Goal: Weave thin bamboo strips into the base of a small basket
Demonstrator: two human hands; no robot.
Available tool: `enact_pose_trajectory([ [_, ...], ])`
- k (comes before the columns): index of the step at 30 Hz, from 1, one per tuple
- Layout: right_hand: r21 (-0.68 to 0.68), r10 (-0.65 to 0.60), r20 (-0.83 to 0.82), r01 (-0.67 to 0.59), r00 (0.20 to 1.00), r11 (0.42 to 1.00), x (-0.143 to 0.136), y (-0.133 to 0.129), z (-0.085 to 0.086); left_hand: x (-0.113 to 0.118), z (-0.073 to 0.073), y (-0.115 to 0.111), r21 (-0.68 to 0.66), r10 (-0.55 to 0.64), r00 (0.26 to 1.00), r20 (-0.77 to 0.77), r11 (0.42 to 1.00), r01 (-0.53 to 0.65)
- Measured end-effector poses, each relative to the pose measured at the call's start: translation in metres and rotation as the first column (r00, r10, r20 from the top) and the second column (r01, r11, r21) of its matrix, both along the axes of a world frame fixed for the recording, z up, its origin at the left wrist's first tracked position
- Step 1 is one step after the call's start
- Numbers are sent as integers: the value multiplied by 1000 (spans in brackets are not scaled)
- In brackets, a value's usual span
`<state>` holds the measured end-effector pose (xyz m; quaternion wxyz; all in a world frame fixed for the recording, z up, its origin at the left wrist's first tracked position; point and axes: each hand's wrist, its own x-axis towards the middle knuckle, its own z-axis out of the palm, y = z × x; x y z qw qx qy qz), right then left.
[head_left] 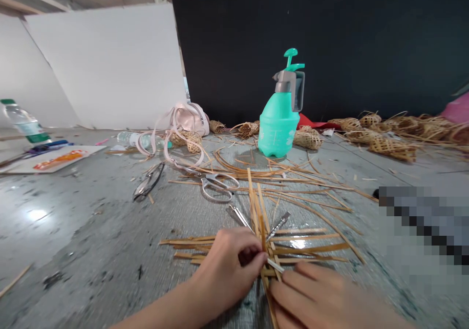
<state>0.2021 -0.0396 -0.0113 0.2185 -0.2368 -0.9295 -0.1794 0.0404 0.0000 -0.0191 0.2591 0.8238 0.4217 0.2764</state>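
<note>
Crossed bamboo strips [311,248] lie partly woven on the grey table in front of me. My left hand [234,258] is closed at the crossing, with thumb and forefinger pinching a darker upright bamboo strip [263,229]. Over the near right side of the weave, my right hand [318,295] rests with its fingers stretched out flat, slightly blurred and its thumb hidden. A slim silver metal tool [240,216] runs under the left hand, and a light bar end [275,264] shows between the hands. Another short flat metal piece [279,225] lies across the strips behind.
Scissors [218,187], glasses [148,182] and loose bamboo strips [293,173] lie beyond the weave. Farther back stand a green spray bottle [279,124], a pink bag [190,119] and several woven baskets [392,148]. A water bottle [27,124] is at left; a blurred-out object [428,221] at right.
</note>
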Motion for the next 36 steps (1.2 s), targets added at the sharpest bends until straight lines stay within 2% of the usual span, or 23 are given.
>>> enact_pose_trajectory([
  [2,-95,-30,-63,24,998,995,2,2,-1,0,0,0,-11,0,1000,-1,1000,0],
  [4,-258,-90,-108,60,990,964,3,3,-2,0,0,1,-25,-3,1000,7,1000,4],
  [8,-529,-235,-113,142,965,837,3,1,-4,-1,-2,1,-54,-9,999,39,998,11],
  [11,-633,-290,-81,176,954,754,0,1,-4,-1,-3,1,-64,-2,999,44,998,4],
  [14,-746,-347,-103,158,932,646,0,3,-3,0,-3,0,-68,4,999,41,998,-1],
  [16,-781,-393,-145,138,908,609,2,5,-4,0,-3,1,-72,1,999,50,997,3],
  [25,-816,-512,-214,136,832,561,1,12,-14,-2,-2,3,-83,-97,990,98,991,105],
  [32,-806,-579,-303,121,757,579,-6,10,-16,-5,1,1,-117,-190,965,181,970,213],
  [36,-796,-599,-325,130,732,591,-7,10,-15,-5,1,1,-292,-62,972,227,948,129],
])
